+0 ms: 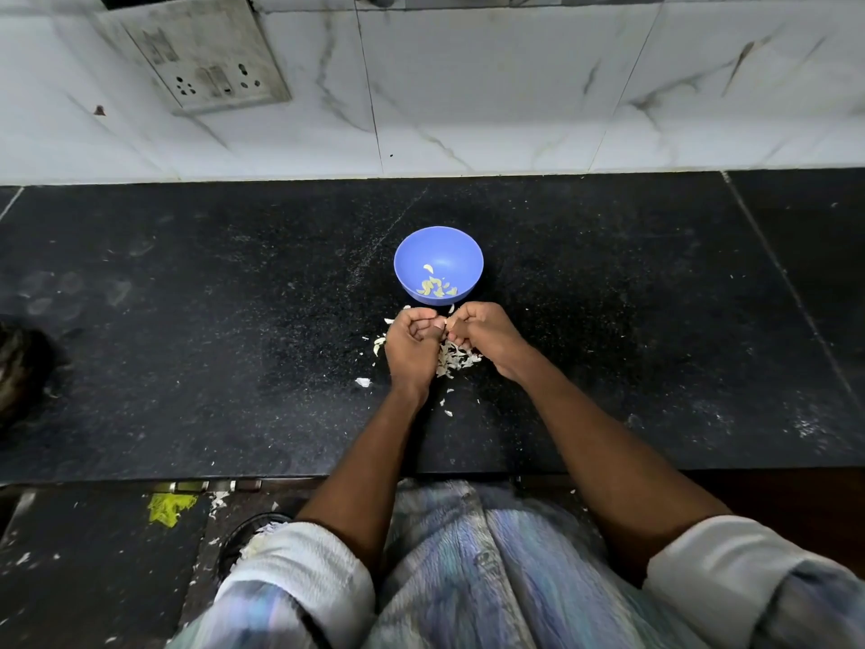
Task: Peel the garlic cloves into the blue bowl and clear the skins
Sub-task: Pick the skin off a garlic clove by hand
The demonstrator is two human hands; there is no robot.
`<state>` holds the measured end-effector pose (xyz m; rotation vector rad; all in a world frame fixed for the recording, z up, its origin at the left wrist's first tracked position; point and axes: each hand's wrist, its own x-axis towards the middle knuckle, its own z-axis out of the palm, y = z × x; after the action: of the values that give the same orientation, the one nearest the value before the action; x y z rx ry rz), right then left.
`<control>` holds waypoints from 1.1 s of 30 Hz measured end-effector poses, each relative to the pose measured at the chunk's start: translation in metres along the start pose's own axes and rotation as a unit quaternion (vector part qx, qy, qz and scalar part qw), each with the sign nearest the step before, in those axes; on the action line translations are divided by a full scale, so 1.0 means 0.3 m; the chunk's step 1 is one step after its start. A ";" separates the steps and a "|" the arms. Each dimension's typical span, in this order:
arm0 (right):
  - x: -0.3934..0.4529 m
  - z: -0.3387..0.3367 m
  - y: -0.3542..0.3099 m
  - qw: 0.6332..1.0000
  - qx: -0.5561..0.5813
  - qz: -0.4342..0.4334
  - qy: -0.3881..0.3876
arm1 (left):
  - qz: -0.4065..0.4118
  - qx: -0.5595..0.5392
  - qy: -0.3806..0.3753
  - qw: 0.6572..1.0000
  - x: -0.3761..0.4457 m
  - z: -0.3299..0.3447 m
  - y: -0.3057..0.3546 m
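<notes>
Sleeves (299,573): rolled, cut off at near edge.
Left hand (412,341): curled; contents hidden.
Right hand (482,334): pinching a small pale bit, unclear.
Bench (187,320): black, skins (456,358) under hands.
Bowl (438,255): just beyond, cloves (435,287) inside.
Wall (468,86): marble tile.

- Black speckled stone surface (187,320), running against a white tiled wall.
- Blue bowl (438,248) standing at centre.
- Pale garlic skins (456,358) heaped just at 6 o'clock of the bowl.
- Loose flake (362,382) at 7 o'clock.

text: none legible | labels: none | numbers: none
</notes>
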<state>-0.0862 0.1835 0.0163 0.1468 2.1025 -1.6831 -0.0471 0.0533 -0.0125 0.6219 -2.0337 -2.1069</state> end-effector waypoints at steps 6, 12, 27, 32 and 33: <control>0.007 -0.003 0.036 0.990 -0.087 -0.090 0.064 | -0.137 -0.156 0.047 0.977 -0.011 0.027 0.047; 0.001 -0.005 0.040 0.956 -0.228 -0.168 0.079 | -0.231 -0.226 0.051 0.945 -0.001 0.032 0.059; -0.012 0.015 -0.024 0.987 0.139 0.083 -0.012 | 0.185 0.147 -0.001 0.972 -0.031 -0.032 0.018; -0.029 0.010 -0.020 0.998 0.027 0.052 0.027 | 0.111 0.103 0.014 0.988 -0.025 -0.027 0.008; -0.031 0.010 -0.011 0.999 -0.011 0.037 0.036 | 0.105 0.104 0.010 0.989 -0.023 -0.026 0.006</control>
<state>-0.0782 0.1815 0.0226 0.2784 2.1395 -1.6330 -0.0380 0.0486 -0.0094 0.4307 -2.2173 -1.7813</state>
